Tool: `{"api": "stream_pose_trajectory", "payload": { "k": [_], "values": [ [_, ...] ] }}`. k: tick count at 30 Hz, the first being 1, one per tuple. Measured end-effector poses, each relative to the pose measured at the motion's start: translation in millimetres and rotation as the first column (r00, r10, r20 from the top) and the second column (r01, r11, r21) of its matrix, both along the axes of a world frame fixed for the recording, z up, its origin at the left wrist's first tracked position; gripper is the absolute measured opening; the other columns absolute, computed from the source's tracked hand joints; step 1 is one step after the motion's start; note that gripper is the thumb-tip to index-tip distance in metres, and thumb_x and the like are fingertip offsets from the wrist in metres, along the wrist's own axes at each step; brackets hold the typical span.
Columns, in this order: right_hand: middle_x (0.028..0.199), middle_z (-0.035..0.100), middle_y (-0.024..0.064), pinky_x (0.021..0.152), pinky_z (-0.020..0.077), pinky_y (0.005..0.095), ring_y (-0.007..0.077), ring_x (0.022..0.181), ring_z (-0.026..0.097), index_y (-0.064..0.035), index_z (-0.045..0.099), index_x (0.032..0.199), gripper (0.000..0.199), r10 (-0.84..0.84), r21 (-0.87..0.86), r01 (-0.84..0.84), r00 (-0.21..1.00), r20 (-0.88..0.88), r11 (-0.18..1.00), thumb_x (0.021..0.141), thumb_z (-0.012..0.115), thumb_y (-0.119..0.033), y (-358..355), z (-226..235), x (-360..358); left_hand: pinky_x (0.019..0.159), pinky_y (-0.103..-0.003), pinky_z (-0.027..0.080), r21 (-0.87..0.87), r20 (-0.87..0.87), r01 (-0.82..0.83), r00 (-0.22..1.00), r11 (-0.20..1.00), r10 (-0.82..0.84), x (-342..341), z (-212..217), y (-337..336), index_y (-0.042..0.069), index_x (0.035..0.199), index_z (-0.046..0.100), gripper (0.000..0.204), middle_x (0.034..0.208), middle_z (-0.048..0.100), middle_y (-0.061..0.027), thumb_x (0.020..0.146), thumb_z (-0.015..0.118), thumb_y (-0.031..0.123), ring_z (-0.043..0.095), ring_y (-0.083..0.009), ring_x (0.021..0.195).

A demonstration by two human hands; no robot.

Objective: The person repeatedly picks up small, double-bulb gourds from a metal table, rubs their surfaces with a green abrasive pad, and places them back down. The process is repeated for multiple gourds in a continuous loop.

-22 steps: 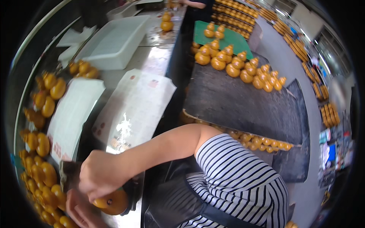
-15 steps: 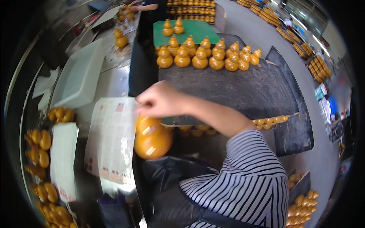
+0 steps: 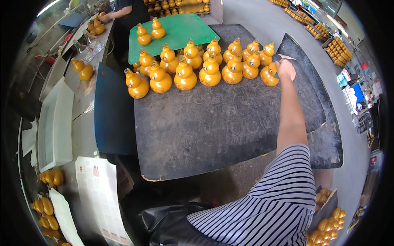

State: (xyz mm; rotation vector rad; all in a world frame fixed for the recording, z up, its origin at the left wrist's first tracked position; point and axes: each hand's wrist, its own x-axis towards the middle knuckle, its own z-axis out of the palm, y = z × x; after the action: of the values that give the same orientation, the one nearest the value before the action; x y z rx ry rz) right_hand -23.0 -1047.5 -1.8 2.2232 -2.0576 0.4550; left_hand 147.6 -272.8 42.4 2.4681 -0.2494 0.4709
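My right hand (image 3: 285, 69) reaches far across a dark board (image 3: 213, 127) and grips an orange gourd-shaped bottle (image 3: 268, 75) at the right end of a row. Several more orange gourd bottles (image 3: 184, 76) stand upright in two rows to its left, each with a small round sticker on the front. Something small and pale sticks up above my fingers; I cannot tell what it is. My arm comes out of a striped sleeve (image 3: 271, 205) at the lower right. My left hand is out of view.
Behind the rows, a green board (image 3: 176, 30) holds two more bottles. Another person (image 3: 123, 10) works at the far bench. A white tray (image 3: 55, 119), sheets of stickers (image 3: 98, 197) and loose gourd bottles (image 3: 49, 177) lie at left. A black bag (image 3: 172, 221) sits below.
My right hand picked up an orange gourd bottle low at the left, carried it up and rightward across the board, and now holds it at the right end of the row.
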Motion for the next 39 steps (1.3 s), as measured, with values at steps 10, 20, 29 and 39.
{"api": "stream_pose_trajectory", "payload": {
  "k": [10, 20, 29, 39],
  "values": [
    [0.113, 0.067, 0.0161, 0.087, 0.0520, 0.0460, 0.0347, 0.105, 0.065, -0.0123, 0.067, 0.109, 0.032, 0.008, 0.009, -0.007, 1.000, -0.009, 1.000, 0.090, 0.063, -0.039, -106.9, -41.5, 16.6, 0.085, -0.035, 0.050, 0.129, -0.124, -0.094, 0.986, 0.987, 0.110, 14.8, 6.2, -20.2, -0.003, 0.116, 0.059, 0.030, 0.106, 0.064, -0.0131, 0.098, 0.055, 0.021, 0.062, -0.0243, 0.096],
    [0.082, 0.069, 0.0131, 0.064, 0.0506, 0.0422, 0.0294, 0.074, 0.067, -0.0150, 0.067, 0.096, 0.019, 0.502, -0.397, -0.359, 0.788, 0.357, 0.845, 0.090, 0.059, -0.032, -15.6, -39.1, 116.8, 0.084, -0.034, 0.050, 0.105, -0.124, -0.206, 0.968, 0.973, 0.218, -27.8, 27.1, 52.1, -0.002, 0.113, 0.059, 0.029, 0.104, 0.064, -0.0111, 0.099, 0.053, 0.022, 0.062, -0.0223, 0.094],
    [0.067, 0.067, 0.0066, 0.056, 0.0479, 0.0290, 0.0151, 0.061, 0.065, -0.0092, 0.070, 0.087, 0.011, 0.752, -0.173, -0.983, -0.074, 0.655, 0.054, 0.086, 0.068, -0.019, 361.7, 14.2, 256.0, 0.083, -0.032, 0.050, 0.106, -0.024, -0.373, 0.926, 0.922, 0.377, -87.4, 71.6, 162.9, -0.002, 0.111, 0.060, 0.028, 0.101, 0.064, -0.0094, 0.101, 0.051, 0.023, 0.062, -0.0206, 0.093],
    [0.069, 0.061, 0.0015, 0.056, 0.0440, 0.0235, 0.0089, 0.061, 0.058, -0.0027, 0.066, 0.090, 0.010, 0.487, -0.088, -0.870, -0.353, 0.799, -0.485, 0.091, 0.062, -0.012, 586.3, 29.0, 292.9, 0.081, -0.031, 0.050, 0.211, 0.359, -0.931, 0.358, 0.299, 0.862, -401.9, 238.7, 439.1, -0.001, 0.109, 0.061, 0.029, 0.099, 0.064, -0.0075, 0.102, 0.048, 0.024, 0.063, -0.0187, 0.091]
  ]
}}
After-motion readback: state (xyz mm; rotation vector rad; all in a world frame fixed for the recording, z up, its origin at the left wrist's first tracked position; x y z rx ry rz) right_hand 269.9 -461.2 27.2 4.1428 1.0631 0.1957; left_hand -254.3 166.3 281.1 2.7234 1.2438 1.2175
